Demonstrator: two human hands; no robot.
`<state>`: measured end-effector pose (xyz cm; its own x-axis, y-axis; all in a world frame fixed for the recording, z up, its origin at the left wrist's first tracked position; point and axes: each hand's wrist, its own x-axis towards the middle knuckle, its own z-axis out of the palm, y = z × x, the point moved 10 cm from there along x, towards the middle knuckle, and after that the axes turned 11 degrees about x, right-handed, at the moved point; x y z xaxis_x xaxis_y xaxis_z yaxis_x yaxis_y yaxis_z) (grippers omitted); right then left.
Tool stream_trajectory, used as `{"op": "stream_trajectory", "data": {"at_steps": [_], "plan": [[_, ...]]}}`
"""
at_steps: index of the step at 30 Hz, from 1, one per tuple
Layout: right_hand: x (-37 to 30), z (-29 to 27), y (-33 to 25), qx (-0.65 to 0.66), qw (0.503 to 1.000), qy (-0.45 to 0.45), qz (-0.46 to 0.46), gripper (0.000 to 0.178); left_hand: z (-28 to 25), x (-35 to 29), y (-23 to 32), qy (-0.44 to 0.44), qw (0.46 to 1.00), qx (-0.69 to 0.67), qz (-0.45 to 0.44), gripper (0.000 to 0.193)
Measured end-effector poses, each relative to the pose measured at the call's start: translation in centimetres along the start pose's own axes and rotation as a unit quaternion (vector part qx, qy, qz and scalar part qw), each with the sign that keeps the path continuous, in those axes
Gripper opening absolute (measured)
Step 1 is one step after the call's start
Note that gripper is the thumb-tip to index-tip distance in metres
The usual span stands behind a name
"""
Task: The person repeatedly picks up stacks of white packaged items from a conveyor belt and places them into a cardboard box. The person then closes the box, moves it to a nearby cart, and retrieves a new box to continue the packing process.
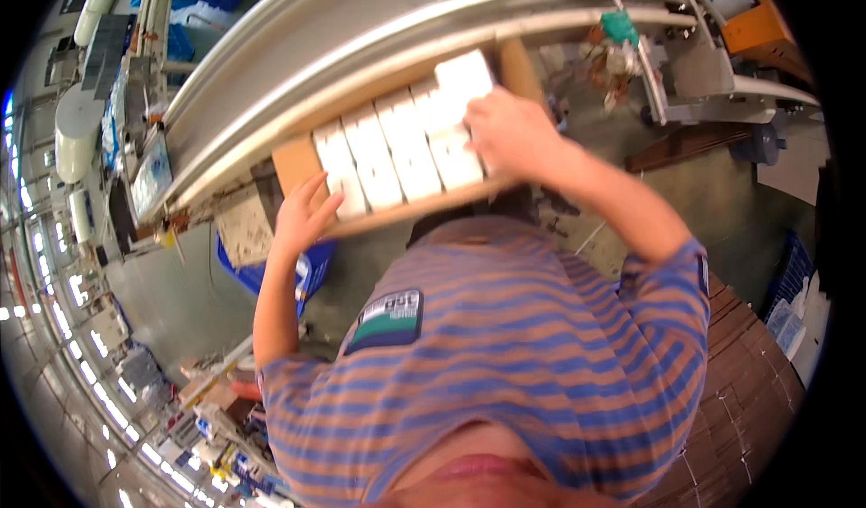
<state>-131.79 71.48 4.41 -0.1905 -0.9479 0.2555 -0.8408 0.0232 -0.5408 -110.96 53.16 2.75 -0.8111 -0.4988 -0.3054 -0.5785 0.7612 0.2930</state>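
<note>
Several white small boxes (pixel 388 179) stand packed in two rows inside an open brown cardboard carton (pixel 298 162). At the carton's right end, one white box (pixel 464 77) sits higher than the rest and tilts a little. My right hand (pixel 512 135) is closed at that box's near right edge, its fingertips partly hidden and slightly blurred. Across the carton's near left corner lies my left hand (pixel 302 216), fingers apart, the tips touching the end white box and the carton's rim.
A long metal conveyor (pixel 361 25) runs just beyond the carton. A blue crate (pixel 316 269) is below on the left. At the right stand a metal frame with a green cloth (pixel 620 27) and an orange machine part (pixel 767 25). Brown stacked material (pixel 735 391) lies at lower right.
</note>
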Motion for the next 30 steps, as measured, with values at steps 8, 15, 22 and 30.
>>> {"op": "stream_trajectory", "data": {"at_steps": [8,15,22,30], "plan": [[-8.6,-8.9,8.7,0.201,0.884,0.300,0.296,0.046,7.2,-3.1,-22.1,-0.117,0.895,-0.263,-0.342,0.088],[-2.8,1.5,0.3,0.040,0.954,-0.145,0.258,0.092,6.7,4.8,-3.6,-0.126,0.990,-0.053,0.025,0.089],[0.3,5.1,0.1,-0.093,0.989,-0.015,0.110,0.076,-1.1,6.1,4.2,0.182,0.960,-0.031,0.212,0.075],[0.2,8.7,1.2,0.201,0.907,-0.310,0.201,0.066,1.5,5.1,3.8,0.413,0.836,0.220,0.287,0.086]]}}
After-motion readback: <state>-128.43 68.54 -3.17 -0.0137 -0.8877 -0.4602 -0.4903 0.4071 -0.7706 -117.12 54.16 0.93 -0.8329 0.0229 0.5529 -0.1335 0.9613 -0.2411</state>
